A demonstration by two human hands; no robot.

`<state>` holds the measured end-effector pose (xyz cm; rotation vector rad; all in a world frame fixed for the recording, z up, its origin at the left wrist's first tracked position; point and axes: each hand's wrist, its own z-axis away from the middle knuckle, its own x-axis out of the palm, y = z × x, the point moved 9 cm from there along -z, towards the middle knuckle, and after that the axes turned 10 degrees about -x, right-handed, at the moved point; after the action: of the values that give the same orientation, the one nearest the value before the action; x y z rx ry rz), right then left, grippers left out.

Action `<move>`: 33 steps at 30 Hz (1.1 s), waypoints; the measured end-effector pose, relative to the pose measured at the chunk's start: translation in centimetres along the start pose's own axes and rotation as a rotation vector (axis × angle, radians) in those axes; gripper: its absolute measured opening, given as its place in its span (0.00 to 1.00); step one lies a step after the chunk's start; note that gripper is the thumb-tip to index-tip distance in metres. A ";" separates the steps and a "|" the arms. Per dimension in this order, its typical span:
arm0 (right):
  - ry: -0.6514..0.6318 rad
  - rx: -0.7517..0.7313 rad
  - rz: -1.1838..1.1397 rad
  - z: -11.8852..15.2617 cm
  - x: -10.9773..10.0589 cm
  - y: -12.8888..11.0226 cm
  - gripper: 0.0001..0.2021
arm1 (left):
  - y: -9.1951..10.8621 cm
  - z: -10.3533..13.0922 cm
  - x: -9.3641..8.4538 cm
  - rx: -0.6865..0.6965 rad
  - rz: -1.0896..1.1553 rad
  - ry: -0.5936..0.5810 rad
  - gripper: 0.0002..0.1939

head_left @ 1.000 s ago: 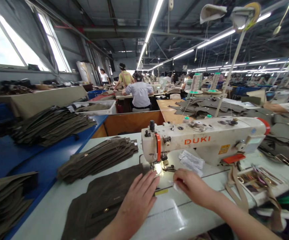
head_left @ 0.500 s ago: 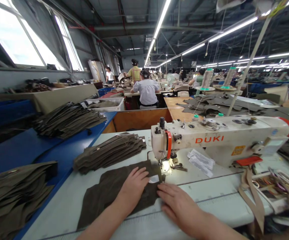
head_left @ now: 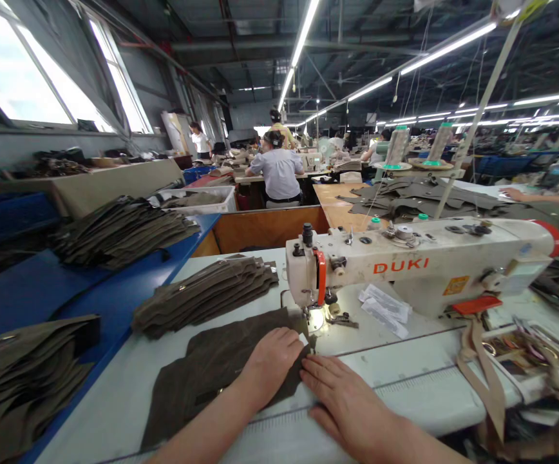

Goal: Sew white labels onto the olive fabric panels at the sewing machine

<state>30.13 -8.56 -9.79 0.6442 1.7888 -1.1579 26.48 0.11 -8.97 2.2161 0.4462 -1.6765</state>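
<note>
The cloth panel [head_left: 212, 361] looks matt, the tabletop [head_left: 415, 377] smooth and faintly glossy.

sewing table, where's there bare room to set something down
Bare pale green tabletop shows between the right hand and beige fabric strap, and between the dark olive cloth and blue panel. Crowded: before the white sewing machine, where the left hand covers cloth.

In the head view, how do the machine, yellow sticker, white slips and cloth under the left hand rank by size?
Largest to smallest:
Machine
Cloth, partly hidden by the left hand
White slips, together
Yellow sticker
</note>
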 end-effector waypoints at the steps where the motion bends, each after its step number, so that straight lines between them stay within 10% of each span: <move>1: -0.002 -0.002 0.005 0.0 0.0 0.0 0.24 | -0.1 0.0 0.1 0.008 0.011 0.002 0.08; 33: 0.048 -0.014 0.012 0.0 -0.2 0.0 0.22 | -0.4 0.0 0.1 0.117 0.106 0.082 0.11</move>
<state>30.26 -8.55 -9.65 0.6791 1.8294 -1.1293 26.31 0.41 -9.05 2.3541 0.2511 -1.6000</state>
